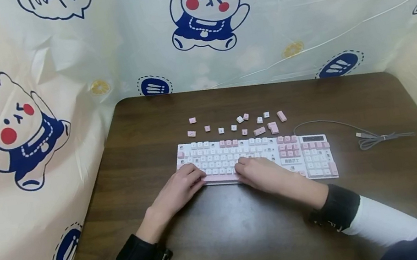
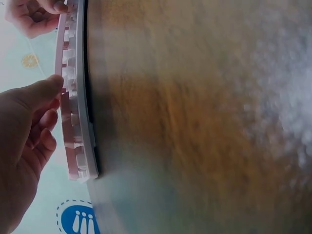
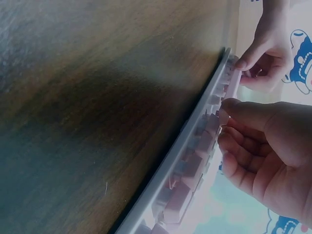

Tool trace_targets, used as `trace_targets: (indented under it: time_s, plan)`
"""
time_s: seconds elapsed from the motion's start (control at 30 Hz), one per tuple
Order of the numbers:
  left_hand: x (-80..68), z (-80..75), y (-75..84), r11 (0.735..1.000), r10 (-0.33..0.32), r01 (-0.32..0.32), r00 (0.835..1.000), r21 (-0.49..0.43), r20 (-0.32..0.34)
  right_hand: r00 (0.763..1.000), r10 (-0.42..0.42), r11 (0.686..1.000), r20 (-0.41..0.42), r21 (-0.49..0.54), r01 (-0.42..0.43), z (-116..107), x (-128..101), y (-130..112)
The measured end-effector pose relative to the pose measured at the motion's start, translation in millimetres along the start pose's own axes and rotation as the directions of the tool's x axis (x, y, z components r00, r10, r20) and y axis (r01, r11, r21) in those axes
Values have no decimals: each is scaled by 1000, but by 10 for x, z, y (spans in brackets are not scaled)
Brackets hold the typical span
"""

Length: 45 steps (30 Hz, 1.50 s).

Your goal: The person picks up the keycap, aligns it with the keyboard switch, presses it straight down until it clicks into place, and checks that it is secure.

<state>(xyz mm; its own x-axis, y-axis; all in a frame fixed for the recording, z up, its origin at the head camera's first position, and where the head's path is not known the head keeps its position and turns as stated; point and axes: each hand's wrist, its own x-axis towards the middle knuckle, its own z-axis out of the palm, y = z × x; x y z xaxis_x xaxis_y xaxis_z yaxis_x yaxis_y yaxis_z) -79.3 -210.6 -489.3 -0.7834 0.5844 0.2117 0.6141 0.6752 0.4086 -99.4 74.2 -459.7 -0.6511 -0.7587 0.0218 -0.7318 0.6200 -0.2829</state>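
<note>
head: high, farther off, facing forward-down | wrists: close, low, turned sideways | all share: keyboard [image 1: 268, 149], both hands [image 1: 180, 187] [image 1: 263, 173]

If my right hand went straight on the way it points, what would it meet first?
Beyond the pink space bar it touches, your right hand would likely meet the white keys on the keyboard, though height is unclear.

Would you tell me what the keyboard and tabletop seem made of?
Keyboard: probably plastic, smooth and low-sheen, from its evenly coloured pink and white keycaps. Tabletop: wood or laminate, satin, from its brown grain and soft glare; I cannot tell which.
</note>
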Motion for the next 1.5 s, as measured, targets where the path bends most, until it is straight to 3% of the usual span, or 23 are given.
trace_targets:
  time_s: [0.67,0.97,1.2,1.5]
  plan:
    - [37,34,-3,1000,9,-9,1000,12,-1,1000,1,1000,-27,-18,-2,26,-7,27]
    - [46,26,25,999,23,-23,1000,32,-11,990,-107,980,-94,-180,89,32,-18,-61]
    - [63,-11,53,999,17,-18,1000,37,23,999,-40,999,-14,-22,40,16,26,-28]
    - [114,-21,72,999,40,-41,998,32,48,991,-15,987,131,162,-7,-39,174,51]
